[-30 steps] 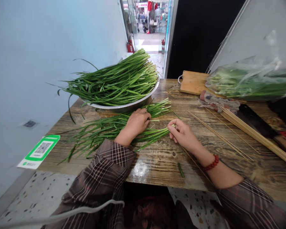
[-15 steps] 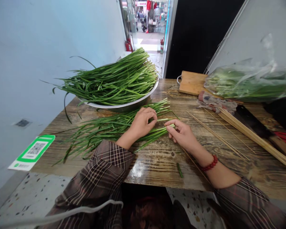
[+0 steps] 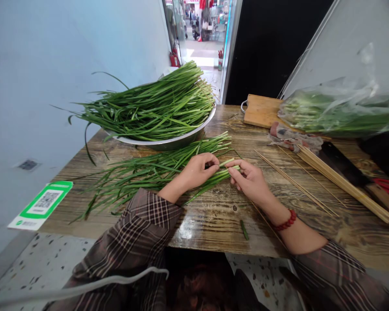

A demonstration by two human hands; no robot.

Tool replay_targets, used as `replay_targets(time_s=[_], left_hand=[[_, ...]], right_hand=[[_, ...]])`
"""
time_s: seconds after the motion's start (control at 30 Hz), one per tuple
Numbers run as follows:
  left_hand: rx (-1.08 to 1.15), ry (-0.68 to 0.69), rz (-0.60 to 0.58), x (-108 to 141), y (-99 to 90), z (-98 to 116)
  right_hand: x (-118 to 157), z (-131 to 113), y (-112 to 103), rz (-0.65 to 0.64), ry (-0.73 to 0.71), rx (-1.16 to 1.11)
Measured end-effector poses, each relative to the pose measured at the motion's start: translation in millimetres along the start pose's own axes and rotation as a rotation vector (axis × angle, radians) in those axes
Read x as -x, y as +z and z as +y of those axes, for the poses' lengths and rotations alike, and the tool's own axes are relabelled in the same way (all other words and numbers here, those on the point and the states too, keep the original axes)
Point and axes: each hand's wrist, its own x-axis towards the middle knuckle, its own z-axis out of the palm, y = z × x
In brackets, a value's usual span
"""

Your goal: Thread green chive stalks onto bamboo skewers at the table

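Long green stalks (image 3: 142,169) lie loose across the wooden table, pale ends toward the right. My left hand (image 3: 199,170) is pinched on a green stalk near its pale end. Close beside it, my right hand (image 3: 248,179) grips the pale tips of a few stalks between thumb and fingers. A thin skewer (image 3: 262,214) runs from under my right hand toward the table's front edge; its upper end is hidden by the fingers. Behind my hands, a metal bowl (image 3: 168,144) is heaped with more green stalks (image 3: 155,108).
Thin skewers (image 3: 294,183) and a thick skewer bundle (image 3: 346,183) lie at the right, beside a dark-bladed knife (image 3: 343,164). Farther back are a cutting board (image 3: 262,111) and a plastic bag of greens (image 3: 340,110). A green QR card (image 3: 45,204) sits at the left edge.
My left hand has moved right, closer to my right hand, and now pinches a stalk near its pale end. My right hand has barely moved.
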Motion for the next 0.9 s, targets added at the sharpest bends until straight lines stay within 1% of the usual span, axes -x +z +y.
replay_targets(time_s=[0.1, 0.2, 0.27, 0.37, 0.47, 0.77, 0.9], left_hand=[[0.011, 0.030, 0.021, -0.5, 1.2, -0.8], [-0.003, 0.076, 0.083, -1.2, 1.6, -2.2], [-0.009, 0.064, 0.104, -1.3, 1.8, -2.7], [0.029, 0.011, 0.083, -0.6, 2.1, -1.7], [0.048, -0.012, 0.067, 0.2, 2.1, 0.7], [0.053, 0.011, 0.077, 0.0, 2.4, 2.2], [0.055, -0.004, 0.083, 0.3, 3.2, 2.3]], right_hand=[[0.3, -0.5, 0.2, -0.002, 0.002, 0.004], [0.5, -1.0, 0.0, -0.008, 0.003, 0.007], [0.5, -1.1, -0.2, -0.012, -0.005, 0.009], [0.3, -0.9, -0.4, -0.013, -0.016, 0.015], [0.4, -1.0, -0.2, -0.010, -0.002, 0.010], [0.1, -1.7, 0.6, -0.008, 0.015, 0.011], [-0.4, 0.6, 2.0, 0.021, 0.045, -0.034]])
